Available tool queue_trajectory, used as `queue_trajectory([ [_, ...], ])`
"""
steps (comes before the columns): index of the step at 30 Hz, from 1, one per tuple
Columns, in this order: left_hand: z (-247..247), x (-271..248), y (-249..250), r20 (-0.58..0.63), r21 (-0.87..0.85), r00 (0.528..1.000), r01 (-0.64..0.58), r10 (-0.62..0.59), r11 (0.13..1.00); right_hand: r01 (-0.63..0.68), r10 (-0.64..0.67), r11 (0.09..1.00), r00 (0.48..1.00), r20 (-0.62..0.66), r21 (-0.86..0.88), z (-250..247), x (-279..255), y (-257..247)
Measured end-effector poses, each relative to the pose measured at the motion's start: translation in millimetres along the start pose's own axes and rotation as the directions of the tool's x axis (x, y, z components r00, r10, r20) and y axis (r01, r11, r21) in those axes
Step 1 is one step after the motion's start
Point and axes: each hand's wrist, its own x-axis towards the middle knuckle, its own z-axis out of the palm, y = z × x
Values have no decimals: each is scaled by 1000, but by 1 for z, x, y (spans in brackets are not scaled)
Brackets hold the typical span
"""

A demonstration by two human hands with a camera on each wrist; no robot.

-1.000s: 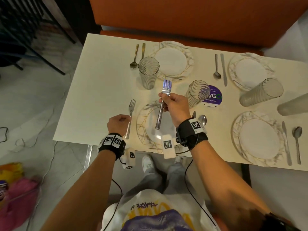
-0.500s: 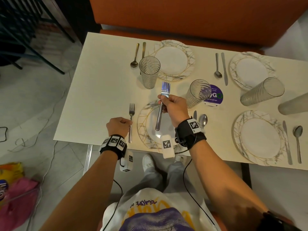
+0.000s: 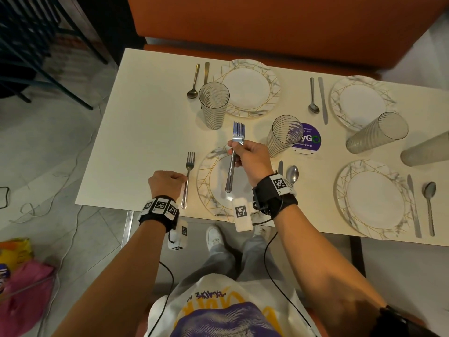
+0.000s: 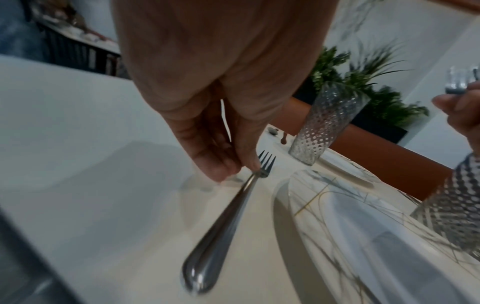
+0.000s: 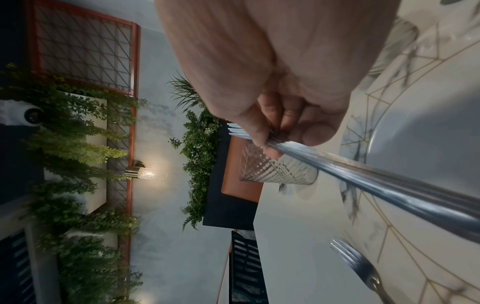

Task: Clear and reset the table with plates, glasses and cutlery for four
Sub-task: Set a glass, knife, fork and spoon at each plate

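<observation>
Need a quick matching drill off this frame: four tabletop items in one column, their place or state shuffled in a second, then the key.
Items
1. fork on the table
2. bundle of forks
3. purple sticker
4. spoon with gold handle

Place or state
A. flat on the table behind a ribbed glass
B. held above the near left plate by the right hand
C. far left, beside the far left plate
D. lying left of the near left plate, handle pinched by the left hand

Pairs: 1-D, 2-B, 3-A, 4-C
</observation>
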Motion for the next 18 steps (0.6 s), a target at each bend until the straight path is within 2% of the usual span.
queue_trajectory([
  [3, -10, -4, 19, -88, 36, 990, -107, 110, 994, 10, -10, 1000, 1000, -1, 6, -4, -4, -4],
  [5, -14, -10, 44, -195, 39, 952, -233, 237, 972, 30, -30, 1000, 1000, 3, 9, -9, -7, -10],
  [7, -14, -23, 78, -309, -6, 869, -408, 386, 913, 75, -75, 997, 997, 0, 0, -16, -12, -19],
  [9, -10, -42, 116, -374, -108, 783, -569, 497, 815, 130, -130, 991, 991, -10, -20, -28, -18, -32],
  [11, -3, -64, 153, -351, -231, 740, -662, 573, 713, 183, -183, 983, 983, -19, -36, -43, -23, -48],
  [14, 17, -96, 194, -234, -336, 694, -715, 681, 613, 257, -258, 966, 966, -25, -29, -72, -29, -68],
  [16, 35, -114, 212, -148, -410, 705, -682, 694, 606, 291, -292, 956, 955, -47, -15, -96, -30, -75],
  [18, 55, -127, 226, -84, -486, 742, -613, 665, 623, 285, -282, 958, 956, -85, 28, -124, -29, -77],
])
